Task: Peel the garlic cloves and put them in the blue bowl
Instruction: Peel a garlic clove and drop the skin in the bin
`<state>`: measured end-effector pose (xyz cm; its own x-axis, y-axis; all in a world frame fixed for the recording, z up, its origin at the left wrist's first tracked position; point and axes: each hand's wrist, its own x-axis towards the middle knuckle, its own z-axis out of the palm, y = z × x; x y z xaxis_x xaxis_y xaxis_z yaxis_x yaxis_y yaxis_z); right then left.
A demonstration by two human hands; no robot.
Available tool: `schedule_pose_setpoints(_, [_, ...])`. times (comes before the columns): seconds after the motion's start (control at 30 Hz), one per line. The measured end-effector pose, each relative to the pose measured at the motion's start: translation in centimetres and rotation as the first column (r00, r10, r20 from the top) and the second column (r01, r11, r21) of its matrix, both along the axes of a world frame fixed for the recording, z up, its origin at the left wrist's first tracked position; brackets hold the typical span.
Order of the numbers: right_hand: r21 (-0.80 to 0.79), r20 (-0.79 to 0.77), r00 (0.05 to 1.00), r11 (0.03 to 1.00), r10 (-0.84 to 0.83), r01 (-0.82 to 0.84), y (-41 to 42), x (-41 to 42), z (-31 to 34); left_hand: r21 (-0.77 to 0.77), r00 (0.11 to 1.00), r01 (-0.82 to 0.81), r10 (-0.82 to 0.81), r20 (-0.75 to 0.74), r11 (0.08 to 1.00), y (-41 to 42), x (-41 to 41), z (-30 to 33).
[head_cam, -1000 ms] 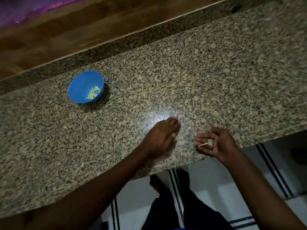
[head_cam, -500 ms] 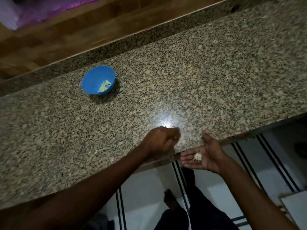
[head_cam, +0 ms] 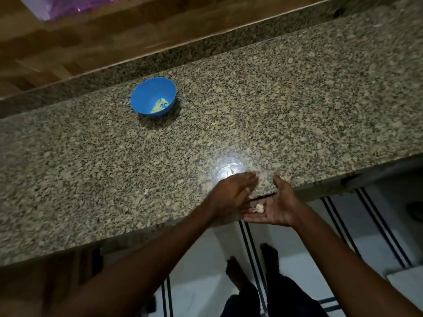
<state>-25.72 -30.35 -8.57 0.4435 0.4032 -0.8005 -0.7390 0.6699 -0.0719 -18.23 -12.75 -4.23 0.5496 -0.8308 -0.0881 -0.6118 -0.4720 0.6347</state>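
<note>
I am cupping garlic skins in my flat, upturned right hand just off the counter's near edge; my left hand, fingers straight, is brushing alongside. The blue bowl is lying far-left, nearer my left hand.

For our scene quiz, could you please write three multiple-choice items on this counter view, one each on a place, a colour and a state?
1. Where is the bowl?
A. on the counter, far left of the hands
B. on the floor
C. in the right hand

2. What colour is the bowl?
A. red
B. blue
C. white

3. How is the right hand?
A. a fist
B. flat on the counter
C. palm up, open

Key:
1 A, the bowl stands on the counter.
2 B, it is plainly blue.
3 C, the right hand cradles a pale garlic piece beside the left hand.
</note>
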Motion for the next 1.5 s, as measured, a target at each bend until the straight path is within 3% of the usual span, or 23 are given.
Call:
schedule_pose_setpoints(0.1, [0.099, -0.001, 0.999, 0.994, 0.049, -0.048, -0.5, 0.0, -0.4, -0.051, 0.958, -0.285, 0.283, -0.036, 0.957, -0.5, 4.2, 1.4])
schedule_pose_setpoints(0.17, [0.131, 0.013, 0.998, 0.99, 0.054, -0.055, -0.9, 0.1, -0.7, 0.011, 0.949, -0.311, 0.31, 0.054, 0.95, -1.2, 6.4, 0.9])
schedule_pose_setpoints(0.27, [0.142, 0.024, 0.998, 0.988, 0.055, -0.058, -0.5, 0.1, -0.8, 0.058, 0.958, -0.259, 0.249, 0.142, 0.964, -2.0, 3.6, -1.5])
schedule_pose_setpoints(0.37, [0.076, 0.025, 1.0, 0.997, -0.019, 0.017, -0.2, 0.1, -1.0, -0.019, 0.994, -0.03, 0.032, 0.105, 0.999, -1.8, -1.5, -2.8])
schedule_pose_setpoints(0.4, [0.066, 0.024, 0.999, 0.997, -0.028, 0.027, -0.3, 0.0, -1.1, -0.045, 0.998, -0.025, 0.028, 0.057, 0.999, -1.5, -2.3, -2.7])
schedule_pose_setpoints(0.5, [0.133, 0.02, 1.0, 0.991, 0.019, -0.021, -0.5, -0.1, -1.5, -0.1, 0.936, -0.35, 0.342, -0.089, 0.931, 0.2, -0.5, -0.7])
schedule_pose_setpoints(0.6, [0.208, 0.046, 0.998, 0.977, 0.042, -0.051, -0.7, -0.1, -2.0, -0.076, 0.806, -0.59, 0.592, -0.006, 0.804, 3.0, 4.9, 0.2])
schedule_pose_setpoints(0.7, [0.19, 0.071, 0.996, 0.979, 0.054, -0.067, -0.4, 0.0, -2.3, 0.055, 0.81, -0.578, 0.563, 0.163, 0.814, 3.0, 5.3, -1.3])
schedule_pose_setpoints(0.83, [0.113, 0.097, 0.995, 0.993, 0.015, -0.026, 0.8, 0.1, -1.8, 0.047, 0.958, -0.261, 0.253, 0.133, 0.964, -0.4, -1.5, -3.5])
schedule_pose_setpoints(0.9, [0.101, 0.104, 0.995, 0.995, 0.004, -0.014, 0.8, 0.0, -1.5, -0.019, 0.962, -0.263, 0.264, 0.071, 0.964, -0.3, -2.6, -3.2])
schedule_pose_setpoints(0.97, [0.136, 0.083, 0.996, 0.99, 0.036, -0.047, 0.5, -0.1, -1.4, -0.077, 0.898, -0.439, 0.441, 0.003, 0.895, 1.0, -1.0, -2.0])
schedule_pose_setpoints(1.03, [0.183, 0.07, 0.997, 0.981, 0.043, -0.055, 0.3, -0.1, -1.5, -0.075, 0.766, -0.643, 0.64, -0.055, 0.763, 3.4, 2.4, -1.1])
schedule_pose_setpoints(1.1, [0.21, 0.06, 0.998, 0.977, 0.031, -0.043, 0.4, 0.0, -1.6, 0.028, 0.686, -0.727, 0.726, 0.049, 0.686, 5.8, 5.3, -1.0])
schedule_pose_setpoints(1.17, [0.21, 0.065, 0.998, 0.977, 0.023, -0.036, 0.4, -0.1, -1.7, 0.106, 0.71, -0.702, 0.681, 0.183, 0.704, 5.8, 4.4, -1.8])
schedule_pose_setpoints(1.27, [0.15, 0.086, 0.996, 0.988, 0.022, -0.035, 0.8, -0.1, -1.8, 0.095, 0.861, -0.494, 0.471, 0.189, 0.864, 1.8, -2.0, -3.0])
schedule_pose_setpoints(1.33, [0.071, 0.091, 0.995, 0.997, 0.034, -0.04, 0.9, -0.1, -2.0, 0.039, 0.912, -0.393, 0.384, 0.148, 0.919, -0.1, -4.6, -3.0])
schedule_pose_setpoints(1.43, [0.087, 0.094, 0.994, 0.995, 0.046, -0.054, 0.8, -0.1, -2.0, -0.102, 0.842, -0.538, 0.54, -0.016, 0.836, 0.4, -4.1, -1.0])
schedule_pose_setpoints(1.5, [0.156, 0.079, 0.996, 0.986, 0.045, -0.057, 0.7, -0.2, -1.8, -0.16, 0.696, -0.713, 0.716, -0.049, 0.683, 2.9, -2.8, 0.0])
